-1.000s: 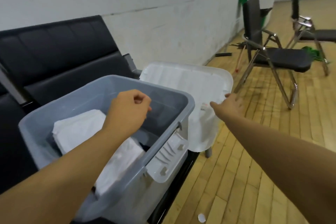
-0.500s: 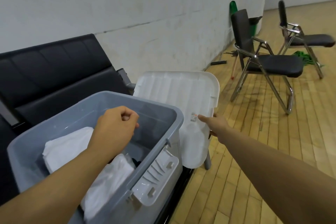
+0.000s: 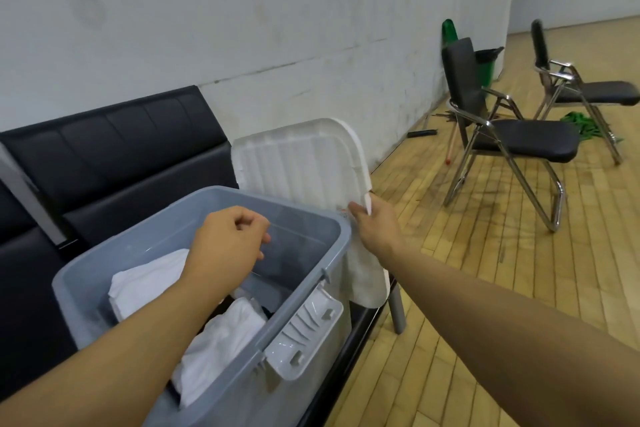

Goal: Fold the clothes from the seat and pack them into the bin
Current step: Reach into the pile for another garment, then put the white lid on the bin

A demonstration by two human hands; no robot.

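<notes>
A grey plastic bin (image 3: 322,267) stands on the black bench seat (image 3: 114,194), with a white latch (image 3: 304,336) on its near wall. Folded white clothes (image 3: 221,340) lie inside it. The white lid (image 3: 301,166) stands tilted on edge behind the bin's right end. My right hand (image 3: 375,225) grips the lid's right edge, thumb on its front. My left hand (image 3: 228,246) hovers over the open bin with its fingers curled and nothing in them.
Two black folding chairs, one (image 3: 512,135) nearer and one (image 3: 581,94) farther, stand on the wooden floor to the right. A green bin (image 3: 485,66) and green items lie by the white wall. The bench's metal leg (image 3: 398,308) is under the lid.
My right hand has closed on the lid's right edge and tipped the lid up steeper. My left hand stays over the bin.
</notes>
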